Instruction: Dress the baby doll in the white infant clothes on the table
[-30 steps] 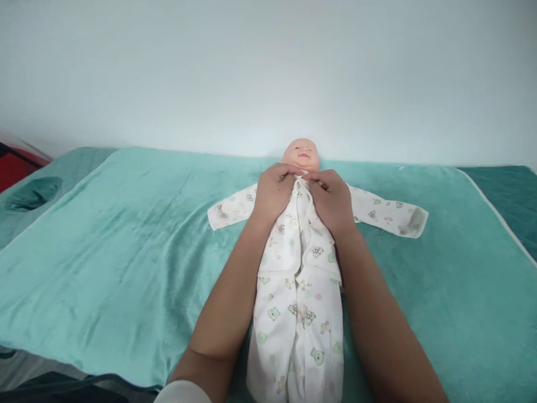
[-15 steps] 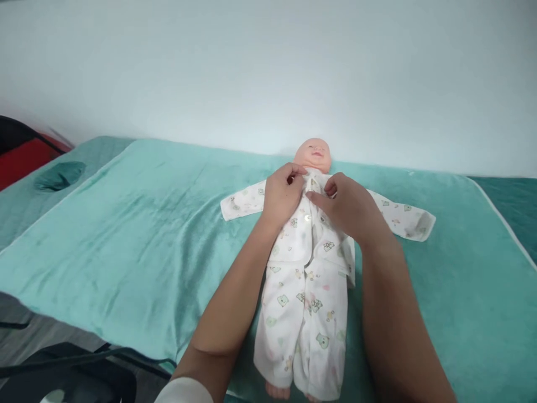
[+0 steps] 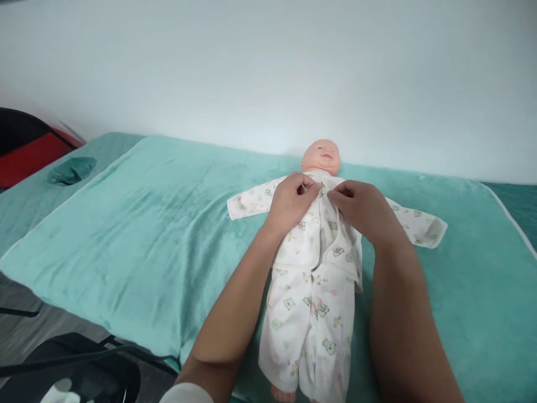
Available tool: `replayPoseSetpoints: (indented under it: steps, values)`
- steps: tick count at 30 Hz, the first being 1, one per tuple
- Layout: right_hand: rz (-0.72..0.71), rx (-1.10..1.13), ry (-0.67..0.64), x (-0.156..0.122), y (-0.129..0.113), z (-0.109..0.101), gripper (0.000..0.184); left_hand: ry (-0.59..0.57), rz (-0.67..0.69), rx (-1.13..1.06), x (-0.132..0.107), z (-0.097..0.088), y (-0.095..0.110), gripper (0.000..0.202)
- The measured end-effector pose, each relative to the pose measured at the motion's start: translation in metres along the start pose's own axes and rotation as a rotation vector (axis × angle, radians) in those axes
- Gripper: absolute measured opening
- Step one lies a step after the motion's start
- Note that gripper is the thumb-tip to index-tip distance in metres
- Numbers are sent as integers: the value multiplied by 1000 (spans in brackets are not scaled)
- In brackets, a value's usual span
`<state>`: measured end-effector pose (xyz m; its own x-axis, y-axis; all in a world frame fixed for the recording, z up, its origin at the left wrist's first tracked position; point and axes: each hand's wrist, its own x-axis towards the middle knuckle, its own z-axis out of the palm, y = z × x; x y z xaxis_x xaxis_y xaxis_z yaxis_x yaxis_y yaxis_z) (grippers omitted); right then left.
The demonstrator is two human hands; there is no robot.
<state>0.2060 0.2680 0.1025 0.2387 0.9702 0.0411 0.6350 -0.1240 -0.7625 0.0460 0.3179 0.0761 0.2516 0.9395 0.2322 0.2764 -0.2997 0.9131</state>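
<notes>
A baby doll [image 3: 321, 156] lies on its back, head toward the wall, arms spread in long sleeves. It wears a white printed jacket [image 3: 308, 240] with a buttoned front and matching trousers [image 3: 310, 330]; bare toes show at the bottom. My left hand [image 3: 292, 200] pinches the jacket's front edge near the collar between thumb and fingers. Facing it, my right hand [image 3: 363, 207] grips the opposite front edge with thumb and fingertips. Below the hands the two jacket edges hang slightly apart, and a pale button [image 3: 316, 221] shows on the left edge.
Under the doll a teal plush blanket [image 3: 138, 240] covers a padded bed with a face hole [image 3: 72, 170] at its left end. A white wall [image 3: 251, 73] stands behind. Red and black items [image 3: 36, 148] sit at far left; a black bag-like object [image 3: 75, 364] is on the floor.
The view has shifted slightly, so the doll appears a little further right. My left thumb and fingers have come together on the jacket edge, and my right fingertips have closed on the opposite edge.
</notes>
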Motion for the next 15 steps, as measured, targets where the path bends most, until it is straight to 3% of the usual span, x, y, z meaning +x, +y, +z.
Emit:
replayPoseSetpoints:
  steps: [3,7,15]
  values:
    - [-27,9,-41,-1,1,-4,20,-84,3,7,-2,-8,1,12]
    - [13,236,-91,-3,-1,-6,20,-177,26,0,-2,-17,2,10]
    - [40,637,-109,4,-1,9,15,-217,-67,-222,-1,-16,3,17]
